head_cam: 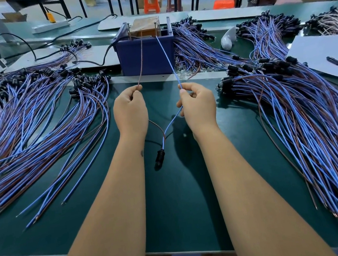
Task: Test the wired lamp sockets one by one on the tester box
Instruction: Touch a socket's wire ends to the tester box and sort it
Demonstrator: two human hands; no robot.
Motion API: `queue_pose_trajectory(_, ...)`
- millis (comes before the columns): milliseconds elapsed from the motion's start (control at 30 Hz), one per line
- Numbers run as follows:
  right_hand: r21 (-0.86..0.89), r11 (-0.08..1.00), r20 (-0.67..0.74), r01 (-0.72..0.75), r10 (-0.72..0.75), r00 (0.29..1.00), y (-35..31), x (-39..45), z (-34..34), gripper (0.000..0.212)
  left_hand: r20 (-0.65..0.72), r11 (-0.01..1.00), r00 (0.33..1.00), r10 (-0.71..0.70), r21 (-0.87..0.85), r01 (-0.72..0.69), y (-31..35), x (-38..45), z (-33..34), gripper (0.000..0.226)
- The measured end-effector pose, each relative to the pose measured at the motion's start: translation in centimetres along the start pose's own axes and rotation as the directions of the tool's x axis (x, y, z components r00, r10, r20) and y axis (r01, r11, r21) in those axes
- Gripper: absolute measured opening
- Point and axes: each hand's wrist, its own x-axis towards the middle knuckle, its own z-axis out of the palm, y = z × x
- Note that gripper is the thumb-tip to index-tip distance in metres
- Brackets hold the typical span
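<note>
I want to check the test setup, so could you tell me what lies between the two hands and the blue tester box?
In the head view, the brown wire from the left hand and the blue wire from the right hand span bare green mat to the blue tester box.

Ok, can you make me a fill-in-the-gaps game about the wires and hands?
The left hand pinches the thin ____ wire.
The right hand pinches the thin ____ wire.
The small black lamp socket hangs between the two ____.
Both wires run up to the square dark ____ plastic tester box.

Missing words: brown, blue, arms, blue.
</note>
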Motion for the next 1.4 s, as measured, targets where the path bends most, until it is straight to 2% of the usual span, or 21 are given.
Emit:
queue_pose_trajectory(967,0.004,1.000,-0.009,0.006,-0.006,1.000,0.03,0.04,0.03,0.018,-0.082,0.999,0.996,0.017,0.034,-0.014,-0.11,0.72,-0.41,0.033)
queue_pose_trajectory(1400,-0.009,1.000,-0.018,-0.002,0.001,1.000,-0.20,-0.13,0.00,0.019,-0.053,1.000,0.999,0.008,0.012,-0.007,0.06,0.49,-0.45,0.030)
